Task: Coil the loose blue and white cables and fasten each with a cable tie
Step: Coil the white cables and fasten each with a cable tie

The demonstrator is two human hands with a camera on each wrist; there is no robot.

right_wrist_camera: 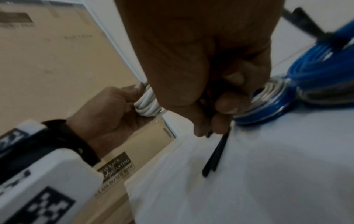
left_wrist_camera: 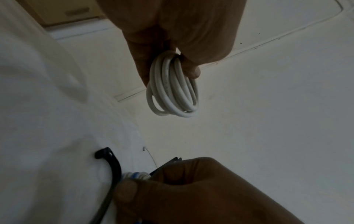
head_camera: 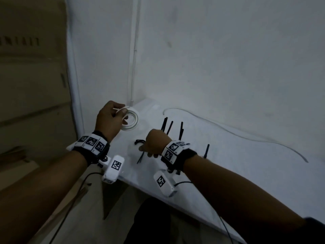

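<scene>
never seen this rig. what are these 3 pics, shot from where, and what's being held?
There is no machine here: a person works with two bare hands, wearing marker bands and a small white camera box under each wrist. The wide picture comes from a head camera looking down. The other two look along each hand from the wrist.

The left hand grips a coil of white cable, lifted off the white table. The right hand curls round a few black cable ties at the table surface. More loose ties and a loose white cable lie on the table. The right wrist view also shows a blue coil with a black strap across it.
</scene>
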